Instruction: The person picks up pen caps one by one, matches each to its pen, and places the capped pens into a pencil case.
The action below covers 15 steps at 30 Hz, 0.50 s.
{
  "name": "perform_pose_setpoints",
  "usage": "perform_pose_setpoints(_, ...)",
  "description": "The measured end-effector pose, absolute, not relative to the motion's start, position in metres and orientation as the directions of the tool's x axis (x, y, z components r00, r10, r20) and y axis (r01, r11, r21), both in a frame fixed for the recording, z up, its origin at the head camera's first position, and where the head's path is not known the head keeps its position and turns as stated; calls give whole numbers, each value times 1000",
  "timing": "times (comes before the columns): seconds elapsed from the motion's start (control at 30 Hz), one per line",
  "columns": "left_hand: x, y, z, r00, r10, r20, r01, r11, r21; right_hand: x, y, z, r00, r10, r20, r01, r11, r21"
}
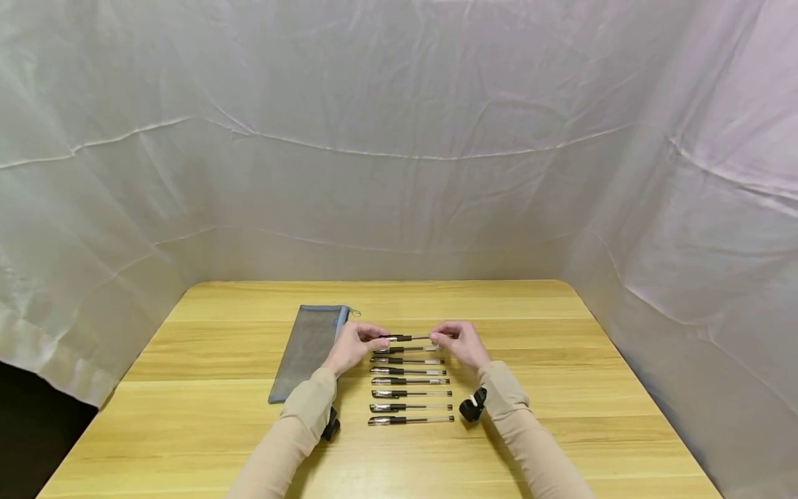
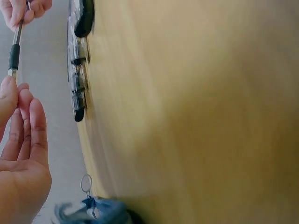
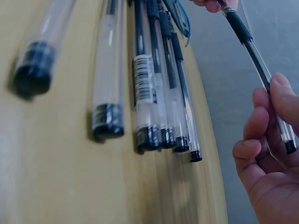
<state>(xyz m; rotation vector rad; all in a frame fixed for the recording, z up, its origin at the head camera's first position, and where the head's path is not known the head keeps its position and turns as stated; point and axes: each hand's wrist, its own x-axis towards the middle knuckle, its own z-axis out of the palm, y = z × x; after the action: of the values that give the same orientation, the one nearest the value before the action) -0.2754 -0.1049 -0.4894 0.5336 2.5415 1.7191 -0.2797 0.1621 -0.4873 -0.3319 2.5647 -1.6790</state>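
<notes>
A clear gel pen with a black grip (image 1: 404, 338) is held sideways between both hands at the far end of a column of pens. My left hand (image 1: 357, 344) pinches its capped end between thumb and fingers. Near the other end, my right hand (image 1: 461, 341) pinches the clear barrel (image 3: 258, 60), and the black end plug shows past the fingers in the right wrist view. Several similar pens (image 1: 408, 381) lie parallel on the table below it, caps to the left. One pen there carries a barcode label (image 3: 144, 78).
A grey-blue mesh zip pouch (image 1: 305, 353) lies left of the pens, partly behind the left forearm. Its ring pull (image 2: 86, 183) shows in the left wrist view. The wooden table (image 1: 592, 416) extends to both sides, with pale curtains (image 1: 399, 194) around it.
</notes>
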Motion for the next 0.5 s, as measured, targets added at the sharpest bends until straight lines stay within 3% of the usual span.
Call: perform_pose_setpoints(0.5, -272, -103, -485, -954, 251, 162, 234, 288, 928, -278, 154, -482, -983, -159, 88, -140, 353, -925)
